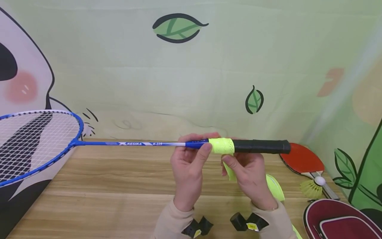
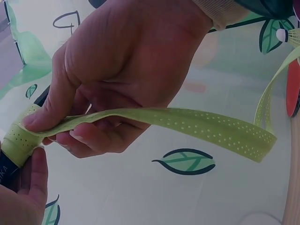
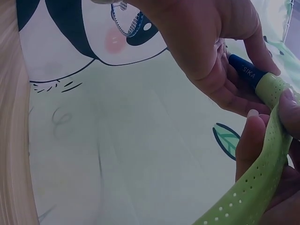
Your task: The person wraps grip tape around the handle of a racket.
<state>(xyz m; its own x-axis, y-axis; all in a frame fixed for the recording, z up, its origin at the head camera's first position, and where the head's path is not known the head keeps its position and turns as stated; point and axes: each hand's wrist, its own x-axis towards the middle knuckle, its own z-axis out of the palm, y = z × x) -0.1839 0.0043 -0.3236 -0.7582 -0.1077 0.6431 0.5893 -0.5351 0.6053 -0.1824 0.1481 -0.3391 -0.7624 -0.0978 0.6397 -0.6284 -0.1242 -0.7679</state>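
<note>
Head view has the badminton racket (image 1: 143,143) level over the wooden table (image 1: 119,186), its strung end to my left and its black handle (image 1: 262,146) to my right. My left hand (image 1: 188,169) curls around the blue cone (image 1: 194,145), thumb at the edge of the yellow-green tape (image 1: 221,146) wound beside it. My right hand (image 1: 250,169), partly closed, pinches that tape at the handle; its loose strip trails off in the left wrist view. Near the table's right side lie a red paddle (image 1: 302,159), a shuttlecock (image 1: 311,188) and a dark red case (image 1: 314,214).
</note>
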